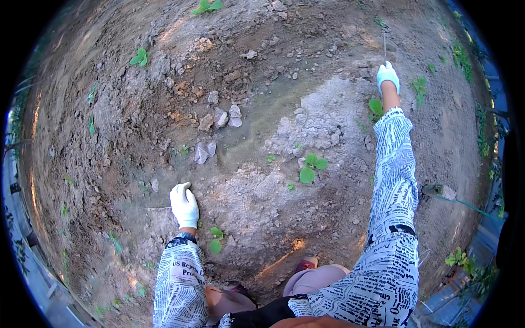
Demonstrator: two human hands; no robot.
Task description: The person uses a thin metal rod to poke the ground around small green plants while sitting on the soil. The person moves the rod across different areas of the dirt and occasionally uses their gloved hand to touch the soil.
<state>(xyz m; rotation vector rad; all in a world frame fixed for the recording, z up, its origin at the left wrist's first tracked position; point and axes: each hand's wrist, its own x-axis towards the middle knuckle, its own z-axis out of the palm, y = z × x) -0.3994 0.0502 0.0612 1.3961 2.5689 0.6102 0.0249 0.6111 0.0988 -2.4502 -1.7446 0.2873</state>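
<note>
My right hand (387, 77), in a white knit glove, reaches far forward at the upper right. It is closed on a hand tool (384, 47) with a thin metal shaft, whose far end lies at the soil by a small weed (381, 22). The handle is hidden in the fist. My left hand (184, 206), gloved too, is low over the ground at the lower left with its fingers curled. A thin pale strand (158, 208) shows beside it; whether the hand grips anything is hidden. Behind the right wrist grows a leafy seedling (375, 106).
Broad-leaved seedlings (312, 167) dot the dry, cloddy soil (254, 188), one of them (216, 240) close to my left wrist. Loose stones (235, 115) and a larger rock (204, 152) lie ahead. A green cord (467, 207) runs at the right. My shoe (306, 264) stands below.
</note>
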